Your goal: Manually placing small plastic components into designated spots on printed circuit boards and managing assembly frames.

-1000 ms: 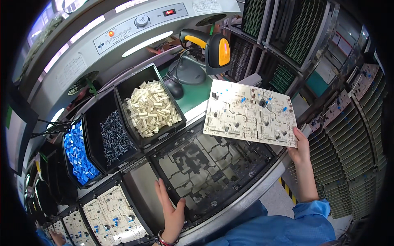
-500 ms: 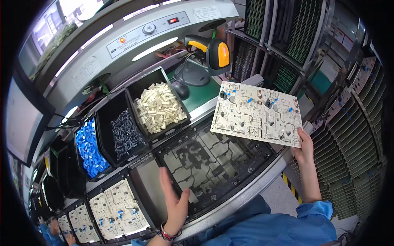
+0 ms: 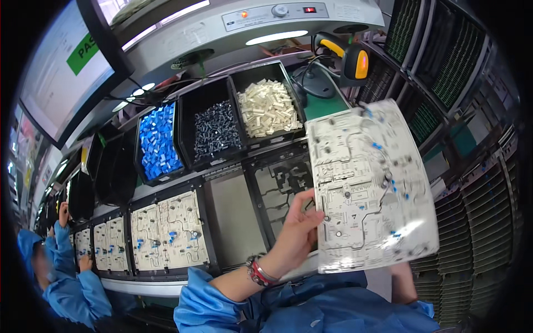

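Note:
A cream circuit board (image 3: 366, 194) with small blue and black components is held up tilted in front of me, its far side blurred by motion. My left hand (image 3: 300, 230) grips its left edge, thumb on the printed face and fingers partly behind. Below the board's lower right corner my right wrist (image 3: 403, 282) shows; the right hand itself is hidden behind the board. Under the board lies a black carrier frame (image 3: 283, 177) with cut-out shapes, partly covered. Left of it is a bare grey panel (image 3: 230, 219).
Bins of blue parts (image 3: 160, 141), dark parts (image 3: 216, 130) and white connectors (image 3: 267, 108) line the back. A barcode scanner (image 3: 352, 61) stands behind. Framed boards (image 3: 166, 233) sit leftward, where a co-worker's hand (image 3: 85, 263) works. Board racks (image 3: 472, 238) stand right.
The board has turned from lying nearly flat to tilted upright and come closer. My left hand, open and apart before, now grips its left edge. My right hand has gone behind the board.

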`<action>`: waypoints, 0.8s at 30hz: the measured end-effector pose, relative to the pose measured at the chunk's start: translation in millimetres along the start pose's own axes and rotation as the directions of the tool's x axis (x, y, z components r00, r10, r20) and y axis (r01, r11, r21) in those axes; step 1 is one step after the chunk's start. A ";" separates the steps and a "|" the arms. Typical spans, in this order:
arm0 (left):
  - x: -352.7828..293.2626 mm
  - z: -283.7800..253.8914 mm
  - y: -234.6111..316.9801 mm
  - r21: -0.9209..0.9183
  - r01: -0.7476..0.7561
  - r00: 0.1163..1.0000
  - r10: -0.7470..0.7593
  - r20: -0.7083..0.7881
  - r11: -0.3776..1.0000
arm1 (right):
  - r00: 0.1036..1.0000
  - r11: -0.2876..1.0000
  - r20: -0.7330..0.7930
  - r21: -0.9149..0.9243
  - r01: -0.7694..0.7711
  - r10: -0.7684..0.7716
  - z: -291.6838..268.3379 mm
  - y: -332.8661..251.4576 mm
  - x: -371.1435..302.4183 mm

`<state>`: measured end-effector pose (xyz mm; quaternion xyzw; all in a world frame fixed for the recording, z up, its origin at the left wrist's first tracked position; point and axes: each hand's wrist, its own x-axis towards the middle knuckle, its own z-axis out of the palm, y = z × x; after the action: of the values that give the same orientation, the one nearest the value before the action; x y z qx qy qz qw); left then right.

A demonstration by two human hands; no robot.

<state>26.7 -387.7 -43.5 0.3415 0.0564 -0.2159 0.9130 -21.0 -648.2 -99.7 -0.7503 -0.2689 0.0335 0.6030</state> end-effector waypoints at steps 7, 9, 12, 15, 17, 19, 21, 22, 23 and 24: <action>12.3 -28.4 42.2 0.470 0.098 0.987 -0.146 0.066 0.877 | 0.875 0.433 -0.225 0.901 0.020 0.429 -77.9 11.0 45.7; 17.0 -30.9 53.8 0.557 0.032 0.993 -0.088 0.073 0.830 | 0.859 0.717 -0.308 0.691 -0.093 0.408 -73.7 25.5 44.2; 30.8 -53.1 74.9 0.722 -0.112 0.992 0.033 0.123 0.683 | 0.785 0.674 -0.393 0.737 -0.043 0.479 -57.6 24.5 61.8; 19.9 -72.1 96.2 0.890 -0.342 0.869 0.462 0.177 0.303 | 0.752 0.703 -0.445 0.710 -0.035 0.487 -34.3 25.0 79.3; 6.9 -80.7 106.8 0.851 -0.350 0.828 0.554 0.085 0.393 | 0.689 0.754 -0.529 0.655 -0.039 0.495 -26.3 36.9 82.4; -10.6 -91.5 105.2 0.842 -0.334 0.808 0.588 0.025 0.423 | 0.704 0.773 -0.527 0.632 -0.050 0.476 -20.0 37.0 86.8; -25.0 -102.3 96.6 0.849 -0.325 0.801 0.598 0.014 0.416 | 0.717 0.794 -0.529 0.605 -0.056 0.454 -11.9 37.0 91.6; -31.4 -103.5 92.9 0.848 -0.277 0.821 0.570 -0.036 0.453 | 0.699 0.794 -0.545 0.605 -0.055 0.464 -8.5 38.2 93.6; -36.6 -105.5 89.0 0.842 -0.228 0.836 0.541 -0.087 0.489 | 0.681 0.795 -0.559 0.604 -0.056 0.472 -5.7 39.0 94.7; -39.8 -109.1 86.2 0.840 -0.223 0.839 0.536 -0.092 0.494 | 0.678 0.795 -0.559 0.604 -0.063 0.478 -2.4 41.7 94.1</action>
<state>33.0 -244.8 -64.8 0.7502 0.0326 0.0556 0.6580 75.3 -613.9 -111.7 -0.5393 0.1147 -0.0798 0.8305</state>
